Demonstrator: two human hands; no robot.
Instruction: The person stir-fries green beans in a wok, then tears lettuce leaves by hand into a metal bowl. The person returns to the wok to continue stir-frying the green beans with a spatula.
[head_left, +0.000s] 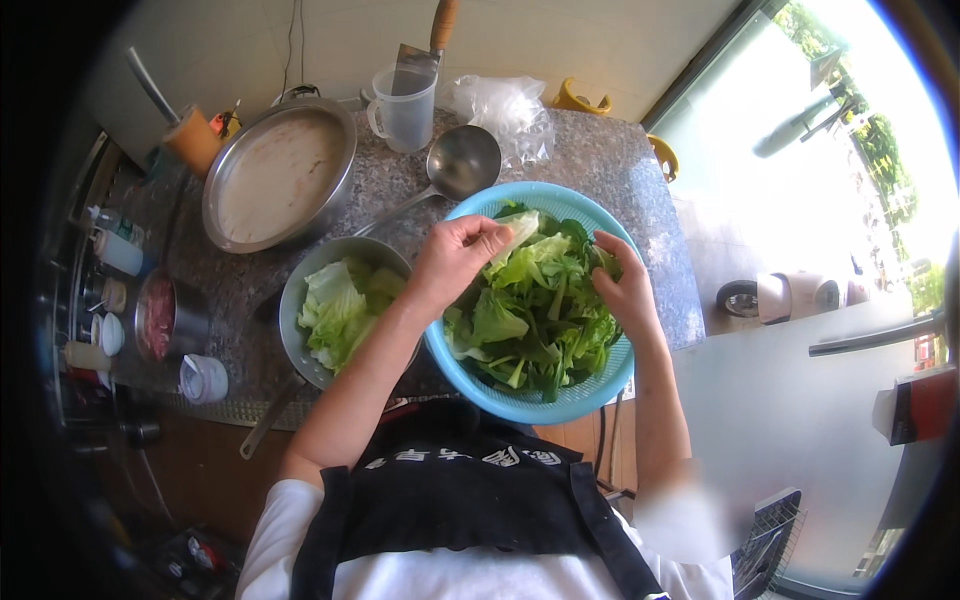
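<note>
My left hand (461, 255) pinches a pale lettuce leaf (517, 229) between thumb and fingers above a blue plastic colander basket (461, 379). Leafy greens (525, 315) fill much of the basket. At its right side my right hand (619, 277) has its fingers bent around a green leaf (606, 261); the fingertips are partly among the greens. To the left, under my left forearm, a long-handled metal strainer pan (289, 326) holds torn lettuce (334, 307). A large metal ladle (463, 161) lies behind the basket, its handle pointing towards the pan.
A steel basin (341, 169) of cloudy liquid stands back left. Behind are a plastic measuring jug (409, 112) with a wooden-handled cleaver (416, 67) and a clear plastic bag (502, 112). Left are a metal pot of raw meat (157, 315), a lidded tub (202, 379) and squeeze bottles (116, 251).
</note>
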